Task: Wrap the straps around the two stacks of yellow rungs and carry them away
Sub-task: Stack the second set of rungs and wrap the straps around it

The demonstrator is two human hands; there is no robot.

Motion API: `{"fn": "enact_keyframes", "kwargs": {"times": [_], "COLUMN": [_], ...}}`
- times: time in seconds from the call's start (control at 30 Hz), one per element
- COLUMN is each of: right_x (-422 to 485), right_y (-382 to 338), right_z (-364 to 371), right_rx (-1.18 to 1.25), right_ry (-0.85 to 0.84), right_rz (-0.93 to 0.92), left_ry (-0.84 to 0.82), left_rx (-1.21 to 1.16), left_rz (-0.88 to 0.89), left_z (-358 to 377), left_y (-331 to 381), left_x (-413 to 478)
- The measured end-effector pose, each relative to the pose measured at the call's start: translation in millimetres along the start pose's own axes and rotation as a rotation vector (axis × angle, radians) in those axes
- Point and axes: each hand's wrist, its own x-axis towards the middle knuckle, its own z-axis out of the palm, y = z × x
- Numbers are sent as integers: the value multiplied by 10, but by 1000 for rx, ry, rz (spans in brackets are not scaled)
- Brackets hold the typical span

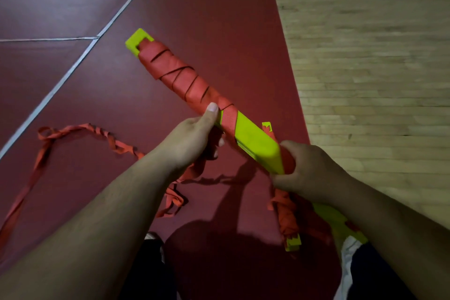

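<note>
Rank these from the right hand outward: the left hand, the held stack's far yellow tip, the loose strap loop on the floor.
1. Left hand, just left, on the stack.
2. Far yellow tip, upper left.
3. Strap loop, far left.

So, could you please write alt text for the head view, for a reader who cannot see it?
A person holds a stack of yellow rungs half wound in red strap, left grip at the wrap's edge, right grip on the near end. Loose strap trails over the red floor; a second wrapped stack lies beneath the right arm.
</note>
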Motion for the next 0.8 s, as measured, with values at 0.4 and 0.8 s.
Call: {"fn": "enact_keyframes", "kwargs": {"times": [0.4, 0.8], "right_x": [-125, -108], "right_y": [-209, -96], "right_z": [119, -34], "right_rx": [-325, 765], "right_ry": [88, -799], "right_rz": [-13, 229], "left_ry": [218, 50], "left_rx": [-329, -307], "left_rz": [-237, 67], "left_z": [227, 73], "left_y": [-6, -3], "left_x": [19, -32]}}
